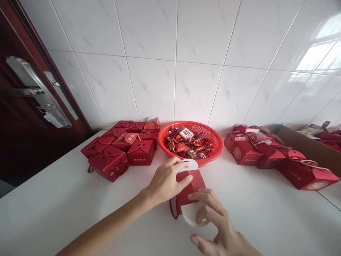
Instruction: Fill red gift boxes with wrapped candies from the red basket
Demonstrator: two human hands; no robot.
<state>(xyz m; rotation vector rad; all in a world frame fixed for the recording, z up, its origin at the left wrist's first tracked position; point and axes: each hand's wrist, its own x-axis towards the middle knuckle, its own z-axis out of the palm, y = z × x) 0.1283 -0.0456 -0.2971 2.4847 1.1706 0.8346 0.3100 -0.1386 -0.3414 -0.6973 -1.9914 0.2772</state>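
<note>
A red paper gift box point(195, 183) with white-lined flaps lies in front of me on the white table. My left hand point(166, 179) grips its far left side, with the fingers by the far flap and the thumb over the red card. My right hand point(217, 217) is at the near right end, its fingers curved and thumb spread apart. Its fingertips overlap the near flap point(190, 213); whether they touch it I cannot tell. A dark red cord handle point(174, 208) loops out at the left. Just beyond the box stands a red plastic basket point(218, 145) of wrapped candies point(186, 145).
Several closed red boxes point(141, 153) are grouped at the left. More red boxes point(246, 153) stand at the right, beside a cardboard carton point(301, 138). A tiled wall point(149, 81) rises behind the table point(106, 209). A wooden door point(23, 117) is at far left.
</note>
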